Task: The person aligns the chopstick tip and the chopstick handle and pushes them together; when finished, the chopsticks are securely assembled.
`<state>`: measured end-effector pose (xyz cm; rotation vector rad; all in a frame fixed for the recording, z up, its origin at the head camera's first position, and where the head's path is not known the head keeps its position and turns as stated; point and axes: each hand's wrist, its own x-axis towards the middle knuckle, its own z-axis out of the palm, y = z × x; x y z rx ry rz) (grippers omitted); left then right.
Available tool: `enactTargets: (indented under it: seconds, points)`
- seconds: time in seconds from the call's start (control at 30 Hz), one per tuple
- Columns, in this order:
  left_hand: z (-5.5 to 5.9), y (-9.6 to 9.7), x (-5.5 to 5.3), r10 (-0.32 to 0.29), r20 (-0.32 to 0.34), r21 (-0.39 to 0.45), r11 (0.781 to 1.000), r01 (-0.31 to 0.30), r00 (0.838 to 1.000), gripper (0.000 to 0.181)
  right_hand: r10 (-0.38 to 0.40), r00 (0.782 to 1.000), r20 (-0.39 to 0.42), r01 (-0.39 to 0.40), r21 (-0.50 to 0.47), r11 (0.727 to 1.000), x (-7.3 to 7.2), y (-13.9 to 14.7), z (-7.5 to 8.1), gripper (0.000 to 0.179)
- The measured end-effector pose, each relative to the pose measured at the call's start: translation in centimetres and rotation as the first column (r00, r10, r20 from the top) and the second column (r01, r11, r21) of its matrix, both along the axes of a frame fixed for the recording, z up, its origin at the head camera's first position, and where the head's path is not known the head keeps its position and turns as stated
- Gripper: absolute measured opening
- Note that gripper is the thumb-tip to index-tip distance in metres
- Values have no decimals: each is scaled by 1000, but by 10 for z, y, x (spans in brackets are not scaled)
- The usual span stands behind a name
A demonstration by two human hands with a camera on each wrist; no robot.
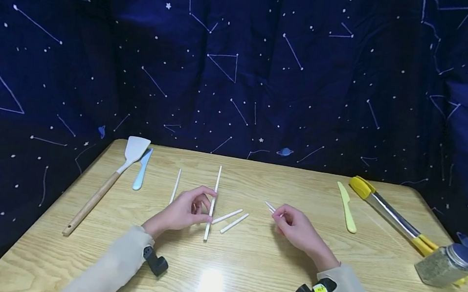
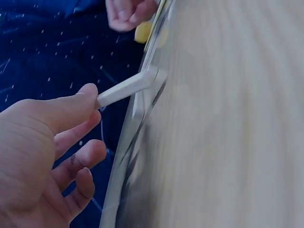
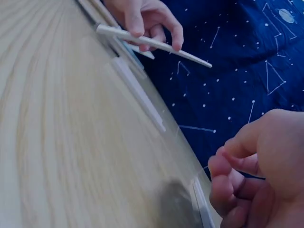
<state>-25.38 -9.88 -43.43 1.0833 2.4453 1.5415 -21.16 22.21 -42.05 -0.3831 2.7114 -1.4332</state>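
My left hand [image 1: 187,207] pinches a long, tapered white chopstick [image 1: 212,206] between thumb and fingertips. In the left wrist view the thumb [image 2: 71,107] presses its end. Behind that hand lies another thin white chopstick [image 1: 175,185], its near end hidden. Two short white sticks [image 1: 234,223] rest just right of the left hand. Thumb and index finger of my right hand [image 1: 296,229] come together, the other fingers curled. Slim white stick ends [image 1: 269,206] show beside its fingertips, but the right wrist view does not settle whether they are held.
A white spatula with a wooden handle [image 1: 95,199] and a blue knife [image 1: 142,171] lie at left. To the right are a yellow-green knife [image 1: 346,207], yellow-tipped tongs [image 1: 391,213] and a glass jar of dried herbs [image 1: 444,266]. A dark starry curtain [image 1: 244,68] hangs behind the table.
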Motion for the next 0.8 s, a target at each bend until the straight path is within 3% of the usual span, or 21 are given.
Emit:
enactTargets:
  seconds: [0.23,0.57,0.67,0.8]
  points:
    - [-4,-14,-10,47,-51,-80,995,-51,998,52,-84,996,-40,88,129,988,-1,2,-6,7]
    - [-4,-18,-12,154,-156,-106,980,-171,976,51,-103,992,-73,114,151,982,-2,4,-5,10]
    - [-5,-19,-11,162,-188,-180,964,-196,969,49,-104,993,-57,112,148,983,-3,4,-6,12]
    - [-6,-19,-8,171,-217,-334,912,-238,961,42,-102,993,-51,108,138,984,-3,5,-6,12]
